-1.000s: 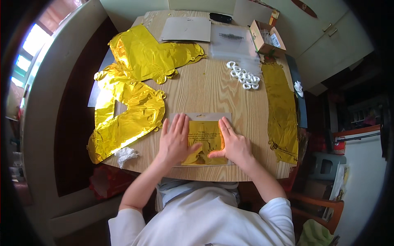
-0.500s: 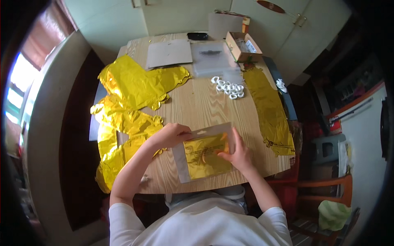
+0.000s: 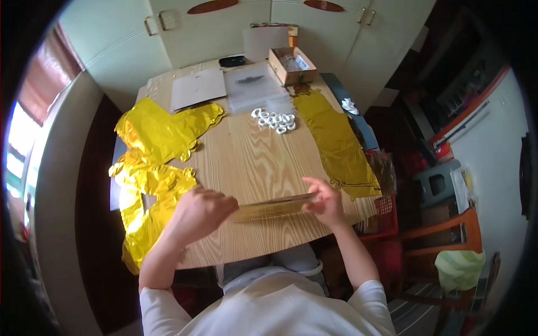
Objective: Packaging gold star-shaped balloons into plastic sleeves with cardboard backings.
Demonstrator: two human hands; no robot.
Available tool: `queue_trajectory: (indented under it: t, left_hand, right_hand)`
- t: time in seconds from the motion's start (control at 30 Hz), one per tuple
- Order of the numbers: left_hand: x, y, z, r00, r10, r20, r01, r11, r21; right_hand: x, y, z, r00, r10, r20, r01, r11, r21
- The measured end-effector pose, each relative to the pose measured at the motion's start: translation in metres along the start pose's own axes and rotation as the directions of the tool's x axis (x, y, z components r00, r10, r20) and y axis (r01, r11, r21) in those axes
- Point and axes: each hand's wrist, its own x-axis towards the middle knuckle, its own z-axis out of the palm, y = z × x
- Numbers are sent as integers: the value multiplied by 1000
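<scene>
A flat clear plastic packet (image 3: 272,211) with gold foil inside is tipped almost edge-on above the near part of the wooden table (image 3: 246,162). My left hand (image 3: 203,213) is closed at its left end, the fingers curled and partly hidden from view. At the right end, my right hand (image 3: 328,206) grips the packet's edge, with one finger stretched out above it. Crumpled gold foil balloons (image 3: 157,129) lie flat beside my left forearm. To the right of my right hand, another flat gold foil piece (image 3: 339,145) runs along the table's side.
Farther back lie a cluster of white rings (image 3: 274,121), clear plastic bags (image 3: 246,101) and a grey card (image 3: 197,89). An open cardboard box (image 3: 305,77) and a black tray (image 3: 232,61) stand at the far edge. A wooden chair (image 3: 473,235) with a green cloth is at right.
The packet has turned from showing its broad gold face to nearly edge-on. My left hand has shifted left and nearer, now at its left end. The view has swung right.
</scene>
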Motion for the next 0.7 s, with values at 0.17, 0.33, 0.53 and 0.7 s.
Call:
queue_trajectory:
  t: [0.17,0.33,0.53,0.7]
  left_hand:
    - [-17,24,-27,975,-187,-119,192,981,31]
    - [-32,11,0,915,-398,-69,392,916,-89]
    - [-45,10,-24,886,-463,23,460,874,-153]
    - [-66,-19,-38,833,-547,83,551,808,-208]
  right_hand:
    - [11,22,-27,992,-75,-99,64,992,-111]
    - [9,41,-20,889,-388,244,457,797,-396]
    - [11,49,-17,835,-358,418,480,846,-234]
    - [7,65,-44,927,-211,311,310,896,-318]
